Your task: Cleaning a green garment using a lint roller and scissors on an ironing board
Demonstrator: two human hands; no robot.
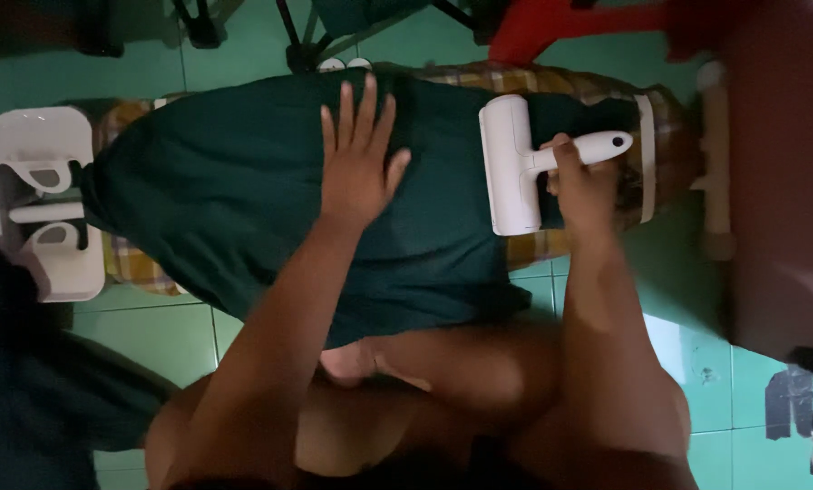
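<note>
Ironing board point(606, 91) with a checked cover, standing on a green tiled floor point(170, 340) in dim light. A dark green garment point(243, 191) lies spread over most of the board and hangs off its near edge. Left hand point(359, 168): flat on the garment, fingers spread, gripping nothing. Right hand point(583, 186): fingers curled tight around the handle of a white handheld roller tool point(512, 163), whose head rests on the garment near the board's tapered end. A white stand point(34, 195) sits at the board's opposite end; a red chair point(560, 27) lies beyond the board.
</note>
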